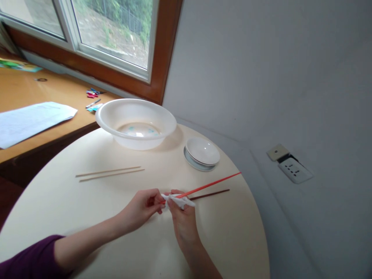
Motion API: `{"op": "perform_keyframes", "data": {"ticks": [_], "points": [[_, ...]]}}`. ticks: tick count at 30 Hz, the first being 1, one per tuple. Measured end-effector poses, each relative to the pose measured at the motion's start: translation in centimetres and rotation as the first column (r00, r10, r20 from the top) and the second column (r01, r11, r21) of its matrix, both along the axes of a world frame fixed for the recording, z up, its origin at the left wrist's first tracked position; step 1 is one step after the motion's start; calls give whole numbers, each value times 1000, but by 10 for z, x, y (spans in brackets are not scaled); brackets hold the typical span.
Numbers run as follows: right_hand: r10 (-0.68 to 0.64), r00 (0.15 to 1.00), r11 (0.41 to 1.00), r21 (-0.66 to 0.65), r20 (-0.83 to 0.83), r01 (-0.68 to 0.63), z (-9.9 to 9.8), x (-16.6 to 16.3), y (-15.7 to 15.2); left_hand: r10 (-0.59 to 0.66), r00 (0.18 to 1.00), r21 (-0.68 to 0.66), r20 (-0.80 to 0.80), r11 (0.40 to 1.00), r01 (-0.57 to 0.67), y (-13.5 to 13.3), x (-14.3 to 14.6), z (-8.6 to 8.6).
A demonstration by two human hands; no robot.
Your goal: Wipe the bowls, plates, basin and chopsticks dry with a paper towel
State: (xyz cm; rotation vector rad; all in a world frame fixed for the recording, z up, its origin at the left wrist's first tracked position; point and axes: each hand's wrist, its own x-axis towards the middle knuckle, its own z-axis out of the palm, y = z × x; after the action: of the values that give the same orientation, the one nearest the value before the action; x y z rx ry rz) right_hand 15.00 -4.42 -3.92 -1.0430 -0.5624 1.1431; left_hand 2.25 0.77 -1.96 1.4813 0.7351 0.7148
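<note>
Between my two hands is a long red chopstick (213,183), its thin end pointing to the upper right. My left hand (148,203) pinches it near its lower left end. My right hand (183,217) is closed around a white tissue (181,200) that wraps part of the same chopstick. Beyond my right hand a dark brown chopstick (210,194) lies on the table, its left end hidden by the hand and tissue. Farther left, two pale wooden chopsticks (110,173) lie side by side.
A large white plastic basin (103,118) with some water stands at the table's back. Right of it are stacked small white dishes (203,150). The round cream table (58,193) adjoins a wooden desk (58,87) holding paper (35,120). A wall socket (295,169) is at right.
</note>
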Motion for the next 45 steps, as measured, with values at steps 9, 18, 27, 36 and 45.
{"op": "perform_keyframes", "data": {"ticks": [9, 18, 27, 36, 45], "points": [[-50, 994, 999, 11, 101, 49, 10, 4, 1, -92, 991, 57, -97, 994, 98, 2, -4, 2], [-187, 980, 981, 62, 68, 183, 25, 32, 4, -133, 969, -22, -208, 991, 131, 11, -14, 18], [-424, 904, 899, 94, -58, 428, 32, 78, 6, -126, 974, -49, -189, 992, 118, 22, -28, 22], [-506, 862, 853, 166, 35, 494, 27, 97, 5, -81, 962, 114, -261, 987, 114, 25, -31, 18], [-571, 806, 816, 211, 153, 538, 25, 103, 3, 20, 996, 12, -89, 1000, -19, 30, -37, 10]]}}
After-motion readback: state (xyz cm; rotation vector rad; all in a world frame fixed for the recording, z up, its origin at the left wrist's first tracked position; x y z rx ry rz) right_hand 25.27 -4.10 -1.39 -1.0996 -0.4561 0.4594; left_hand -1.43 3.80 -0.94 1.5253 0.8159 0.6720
